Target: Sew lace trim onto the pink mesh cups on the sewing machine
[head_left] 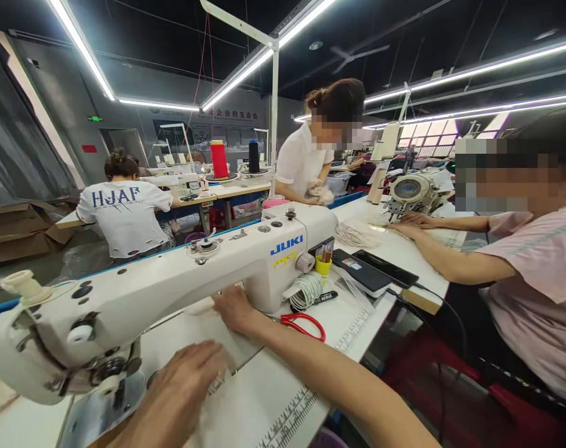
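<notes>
A white JUKI sewing machine (208, 264) stretches across my view, its needle end at the lower left. My left hand (183, 379) is beside the needle area, fingers stretched forward and low over the table, their tips smeared by motion. A thin pale cloth (213, 398) shows faintly beneath it. Farther back, my right hand (234, 308) reaches in under the machine's arm, with its fingers bent down onto a piece of pale cloth (199, 306). The machine's arm partly hides those fingers.
Red-handled scissors (306, 325), a coil of pale cord (306, 291), a black marker (324, 298), a yellow cup (323, 267) and a dark phone (388, 267) lie right of the machine. A co-worker (530, 267) sits close on the right at another machine (411, 190).
</notes>
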{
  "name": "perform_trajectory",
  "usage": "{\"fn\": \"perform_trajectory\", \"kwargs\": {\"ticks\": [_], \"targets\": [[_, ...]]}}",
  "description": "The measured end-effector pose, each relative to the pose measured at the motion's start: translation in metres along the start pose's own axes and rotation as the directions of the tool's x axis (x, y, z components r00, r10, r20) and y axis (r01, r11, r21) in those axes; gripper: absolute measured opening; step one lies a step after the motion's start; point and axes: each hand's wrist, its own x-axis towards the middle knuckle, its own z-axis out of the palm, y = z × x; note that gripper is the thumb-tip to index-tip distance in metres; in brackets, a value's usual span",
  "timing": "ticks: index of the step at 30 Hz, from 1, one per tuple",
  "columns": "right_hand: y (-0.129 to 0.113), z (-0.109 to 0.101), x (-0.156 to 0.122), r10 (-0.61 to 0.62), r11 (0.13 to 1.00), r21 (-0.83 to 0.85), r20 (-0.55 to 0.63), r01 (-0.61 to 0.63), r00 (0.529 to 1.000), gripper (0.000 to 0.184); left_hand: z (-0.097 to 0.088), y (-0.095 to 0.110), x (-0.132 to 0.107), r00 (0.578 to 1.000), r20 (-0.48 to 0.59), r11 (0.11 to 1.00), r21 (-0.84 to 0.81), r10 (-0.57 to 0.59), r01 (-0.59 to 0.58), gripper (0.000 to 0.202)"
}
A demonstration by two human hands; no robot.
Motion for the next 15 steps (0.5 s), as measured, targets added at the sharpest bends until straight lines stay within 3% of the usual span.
{"fn": "perform_trajectory", "kwargs": {"ticks": [3,7,11,15], "targets": [[0.001,0.001,0.0,0.016,1.0,0.006,-0.007,-0.016,1.0,0.027,0.006,-0.007,0.031,0.99,0.01,0.985,0.104,-0.14,0.138,0.048],[0.003,-0.006,0.0,0.057,0.997,0.051,-0.028,-0.056,0.998,0.027,0.012,-0.019,0.059,0.974,0.029,0.969,0.117,-0.223,0.218,0.047],[0.0,-0.015,-0.015,0.071,0.989,0.138,-0.1,-0.057,0.992,0.025,0.008,-0.015,0.076,0.951,0.052,0.942,-0.132,-0.305,0.309,0.047],[0.002,-0.024,-0.046,0.022,0.962,0.27,-0.223,0.04,0.975,0.02,0.005,-0.009,0.085,0.887,0.046,0.824,-0.35,-0.459,0.445,0.026]]}}
